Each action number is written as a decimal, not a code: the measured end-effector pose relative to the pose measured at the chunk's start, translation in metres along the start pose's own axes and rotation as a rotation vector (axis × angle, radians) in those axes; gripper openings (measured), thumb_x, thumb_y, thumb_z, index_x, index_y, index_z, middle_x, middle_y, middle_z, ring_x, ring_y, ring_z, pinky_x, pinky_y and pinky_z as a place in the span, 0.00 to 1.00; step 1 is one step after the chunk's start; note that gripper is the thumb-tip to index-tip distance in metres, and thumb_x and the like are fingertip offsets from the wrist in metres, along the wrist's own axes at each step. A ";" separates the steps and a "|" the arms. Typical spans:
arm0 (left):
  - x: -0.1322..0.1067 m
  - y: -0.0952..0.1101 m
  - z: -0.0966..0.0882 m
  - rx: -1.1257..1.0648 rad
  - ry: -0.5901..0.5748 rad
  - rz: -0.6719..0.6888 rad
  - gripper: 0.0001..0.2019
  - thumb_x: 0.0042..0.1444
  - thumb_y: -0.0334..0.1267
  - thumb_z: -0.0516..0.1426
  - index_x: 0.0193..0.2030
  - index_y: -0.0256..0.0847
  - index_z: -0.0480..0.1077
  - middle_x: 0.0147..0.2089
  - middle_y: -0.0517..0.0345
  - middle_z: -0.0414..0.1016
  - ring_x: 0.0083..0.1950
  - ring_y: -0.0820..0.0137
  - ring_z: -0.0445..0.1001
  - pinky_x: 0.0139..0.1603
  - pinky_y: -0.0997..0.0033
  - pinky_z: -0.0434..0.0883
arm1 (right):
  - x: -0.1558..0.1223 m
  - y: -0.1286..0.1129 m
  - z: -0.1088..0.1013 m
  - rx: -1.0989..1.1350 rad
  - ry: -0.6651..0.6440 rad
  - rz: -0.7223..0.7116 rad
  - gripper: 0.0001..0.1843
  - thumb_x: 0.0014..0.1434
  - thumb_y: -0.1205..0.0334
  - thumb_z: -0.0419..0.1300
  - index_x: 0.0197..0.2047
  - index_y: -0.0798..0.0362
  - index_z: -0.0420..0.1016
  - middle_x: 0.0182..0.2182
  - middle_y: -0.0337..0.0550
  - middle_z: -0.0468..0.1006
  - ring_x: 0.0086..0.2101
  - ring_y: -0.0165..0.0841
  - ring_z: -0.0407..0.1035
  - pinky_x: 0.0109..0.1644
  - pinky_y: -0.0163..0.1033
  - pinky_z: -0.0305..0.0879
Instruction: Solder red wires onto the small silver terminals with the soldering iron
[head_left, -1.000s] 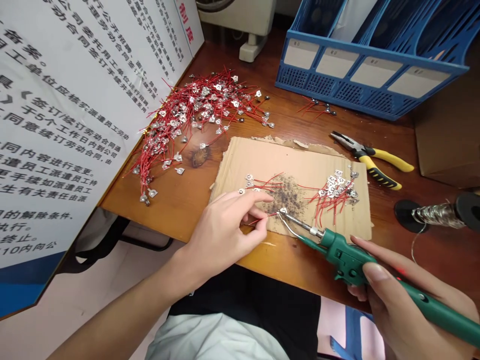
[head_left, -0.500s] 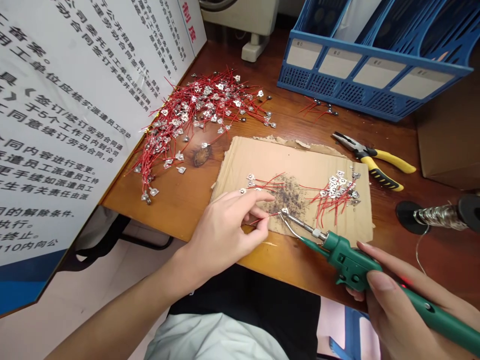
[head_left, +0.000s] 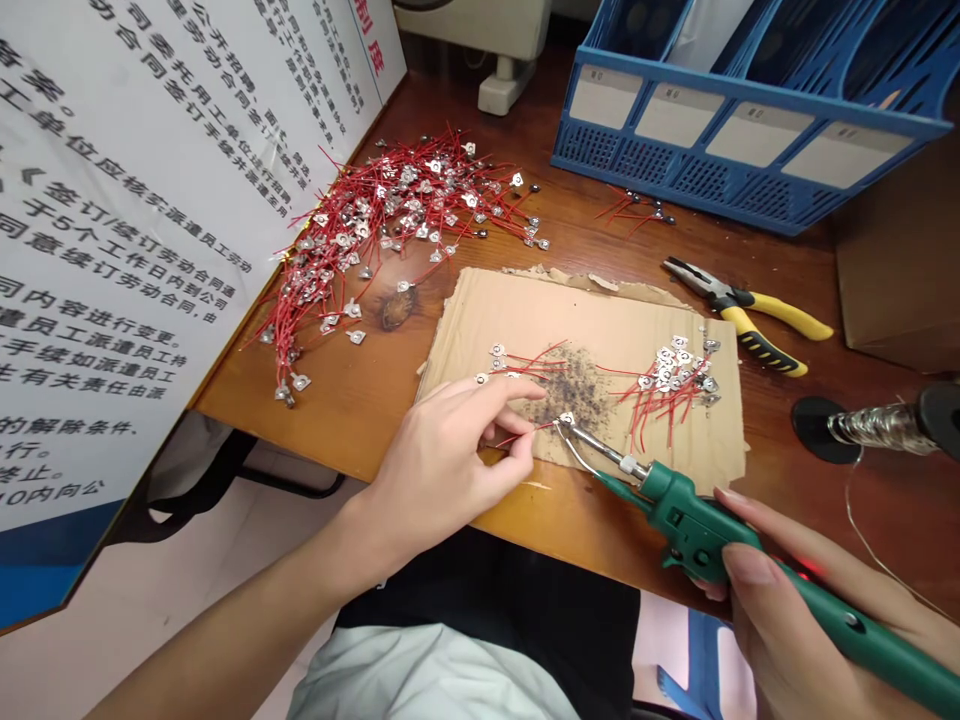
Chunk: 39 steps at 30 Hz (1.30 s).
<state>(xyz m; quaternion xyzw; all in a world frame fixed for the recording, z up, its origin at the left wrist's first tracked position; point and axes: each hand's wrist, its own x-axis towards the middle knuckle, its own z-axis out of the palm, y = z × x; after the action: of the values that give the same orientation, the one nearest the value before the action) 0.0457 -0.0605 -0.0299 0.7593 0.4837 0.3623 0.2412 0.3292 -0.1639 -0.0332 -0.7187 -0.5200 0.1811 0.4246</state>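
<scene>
Between the thumb and fingertip of my left hand (head_left: pixel 457 455) is pinched a thin red wire (head_left: pixel 541 428). Its far end meets a small white metal tab (head_left: pixel 566 418) on the scorched cardboard (head_left: pixel 510 310). My right hand (head_left: pixel 795 610) is wrapped round a green soldering gun (head_left: pixel 694 525), a red light glowing on its handle. The gun's tip and its curved solder feed tube touch or nearly touch the tab; the exact contact is too small to tell. Several wired tabs (head_left: pixel 667 375) lie right of the burn mark, and a few more (head_left: pixel 496 352) just beyond my left hand.
A large heap of red-wired tabs (head_left: pixel 405 190) spreads along the white printed board (head_left: pixel 150 200). Yellow-handled pliers (head_left: pixel 739 305) and a solder wire spool (head_left: pixel 870 428) are at the right. A blue file rack (head_left: pixel 675 130) stands behind, beside a brown box (head_left: pixel 900 270).
The view has shifted slightly. Both hands keep their hold, with the soldering gun's tip still at the tab; the loose solder strand by the spool hangs differently.
</scene>
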 end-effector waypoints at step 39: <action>0.002 0.001 0.001 0.005 0.008 -0.007 0.16 0.66 0.25 0.65 0.58 0.44 0.80 0.38 0.67 0.89 0.38 0.73 0.84 0.48 0.71 0.80 | 0.002 -0.013 0.003 0.007 -0.021 -0.142 0.13 0.72 0.44 0.79 0.49 0.43 0.92 0.41 0.42 0.93 0.35 0.48 0.88 0.40 0.50 0.86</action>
<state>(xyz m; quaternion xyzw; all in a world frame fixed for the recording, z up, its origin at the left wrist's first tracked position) 0.0475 -0.0593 -0.0293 0.7570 0.4881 0.3631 0.2385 0.3202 -0.1597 -0.0244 -0.6767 -0.5735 0.1595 0.4334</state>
